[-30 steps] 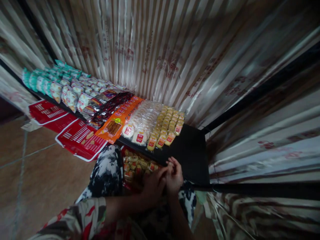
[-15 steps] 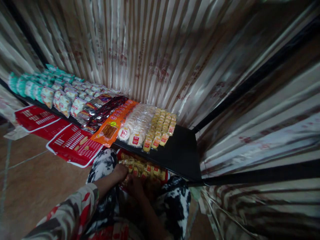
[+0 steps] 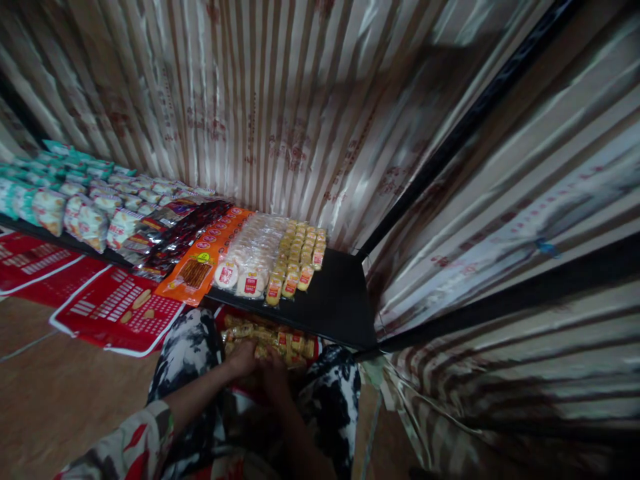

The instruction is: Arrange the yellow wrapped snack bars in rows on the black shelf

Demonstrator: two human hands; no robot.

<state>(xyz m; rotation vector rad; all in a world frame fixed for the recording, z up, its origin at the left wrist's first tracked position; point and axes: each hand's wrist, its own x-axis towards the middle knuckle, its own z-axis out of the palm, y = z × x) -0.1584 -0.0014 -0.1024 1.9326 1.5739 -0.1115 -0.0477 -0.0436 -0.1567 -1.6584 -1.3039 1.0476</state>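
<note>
Packets in shiny gold wrapping (image 3: 295,343) lie heaped in a red plastic bag (image 3: 318,348), low in the centre of the frame, between knees in black-and-white patterned trousers (image 3: 190,343). The person's left hand (image 3: 243,358) and right hand (image 3: 271,365) are side by side over the near part of the heap, close together or touching. The fingers are lost in shadow, so I cannot tell whether either hand grips a packet or merely rests there.

Just beyond the bag, a long black flat shelf (image 3: 343,303) slants from the left edge to the centre right. Along it, from left to right, stand rows of teal-and-white puffy bags (image 3: 75,159), white puffy bags with printed fronts (image 3: 86,221), dark glossy packets (image 3: 186,230), a flat orange packet (image 3: 193,270), round white crackers in clear wrap (image 3: 250,285) and small yellow packets with orange labels (image 3: 291,283). Red printed bags (image 3: 117,310) hang below the shelf at lower left, above a brown tiled floor (image 3: 75,390). Striped fabric (image 3: 280,87) fills the upper frame.
</note>
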